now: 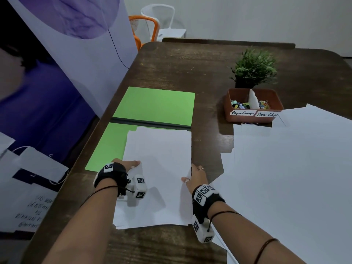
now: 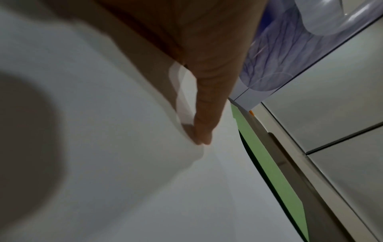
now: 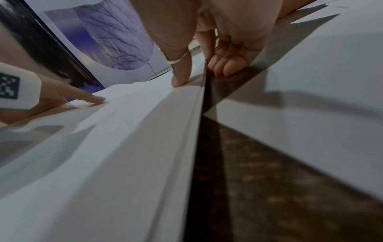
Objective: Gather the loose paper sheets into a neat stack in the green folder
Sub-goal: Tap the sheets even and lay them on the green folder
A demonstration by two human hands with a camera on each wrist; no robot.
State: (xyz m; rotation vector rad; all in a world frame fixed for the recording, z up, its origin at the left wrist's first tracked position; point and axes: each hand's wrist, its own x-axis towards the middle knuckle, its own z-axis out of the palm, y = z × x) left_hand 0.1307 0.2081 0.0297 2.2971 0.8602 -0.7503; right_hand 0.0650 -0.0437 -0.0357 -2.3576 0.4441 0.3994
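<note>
The green folder (image 1: pixel 152 105) lies open at the table's left side. A stack of white paper sheets (image 1: pixel 158 183) covers much of its near flap and juts out toward me, its edges a little uneven. My left hand (image 1: pixel 133 165) holds the stack's left edge, thumb on top, and a lifted paper edge shows under that hand (image 2: pixel 202 140) in the left wrist view. My right hand (image 1: pixel 190 174) grips the right edge. In the right wrist view its ringed thumb (image 3: pixel 180 77) presses on top and its fingers (image 3: pixel 225 67) curl against the side. More loose sheets (image 1: pixel 285 168) are spread to the right.
A brown tray (image 1: pixel 253 117) labelled Paper Clamps and Paper Clips stands at the back right, with a small potted plant (image 1: pixel 253 67) behind it. A purple and white banner (image 1: pixel 57 73) stands along the table's left edge. Chairs stand beyond the far end.
</note>
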